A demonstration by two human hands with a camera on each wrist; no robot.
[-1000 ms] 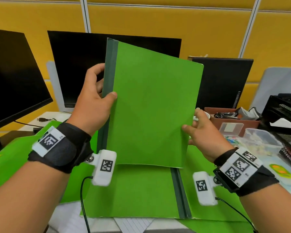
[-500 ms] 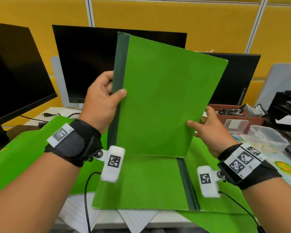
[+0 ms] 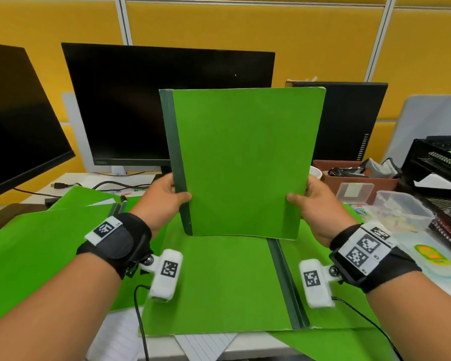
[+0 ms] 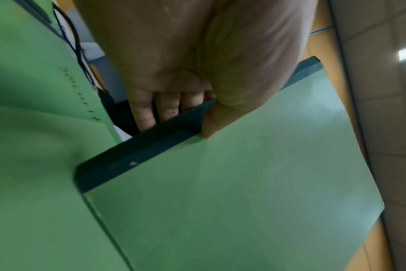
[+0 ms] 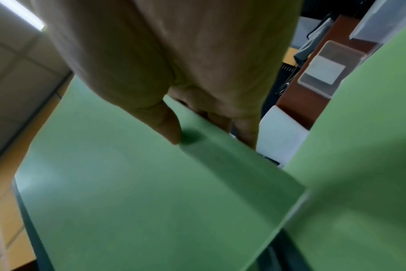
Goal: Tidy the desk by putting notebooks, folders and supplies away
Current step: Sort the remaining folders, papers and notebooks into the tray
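Green folder [image 3: 241,162], dark spine left: being held upright above the counter [image 3: 164,346]; left hand [image 3: 164,198] and right hand [image 3: 314,201] are gripping opposite side edges.

Desk [image 3: 71,179]: green folders [image 3: 219,282] flat below fingers; monitors [image 3: 167,105] beyond; clear plastic boxes [image 3: 401,207], brown tray [image 3: 349,178], black rack [image 3: 438,162] right of right fingers.

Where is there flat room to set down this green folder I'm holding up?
Best is the flat green folder lying under both hands. The green folder on the left also shows open surface. The right side is crowded: clear plastic boxes, brown tray, black wire rack. Behind, cables run under the black monitor.
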